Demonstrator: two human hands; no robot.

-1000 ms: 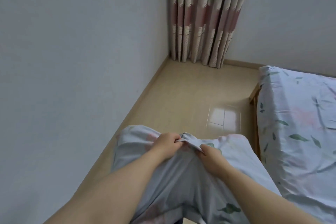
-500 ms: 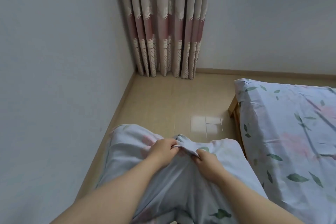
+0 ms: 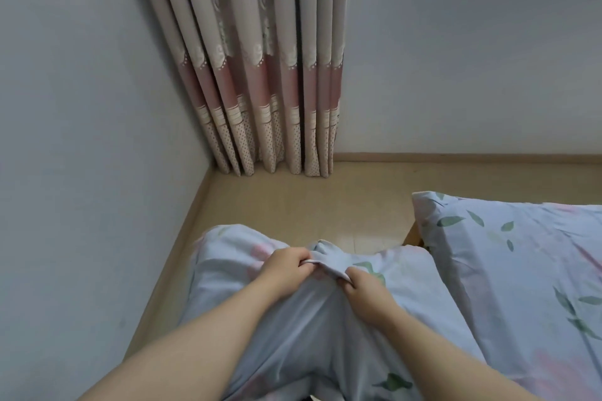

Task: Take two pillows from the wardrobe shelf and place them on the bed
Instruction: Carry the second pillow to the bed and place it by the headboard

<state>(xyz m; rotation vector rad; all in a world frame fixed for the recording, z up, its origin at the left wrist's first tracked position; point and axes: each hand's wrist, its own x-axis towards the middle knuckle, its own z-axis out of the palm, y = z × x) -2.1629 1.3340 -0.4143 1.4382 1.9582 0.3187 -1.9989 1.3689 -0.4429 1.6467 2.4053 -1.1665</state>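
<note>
Corner curtain (image 3: 260,75), bed (image 3: 521,254) beside pillow (image 3: 309,329)

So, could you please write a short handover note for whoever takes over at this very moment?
Left hand: pinches a fabric fold at the top edge of the pillow.
Right hand: pinches the same fold, beside it.
The pillow is carried in front of the body, over the floor, just left of the bed.
Done: one pillow fetched and in hand.
Left: lay it on the bed. No second pillow is visible.
</note>
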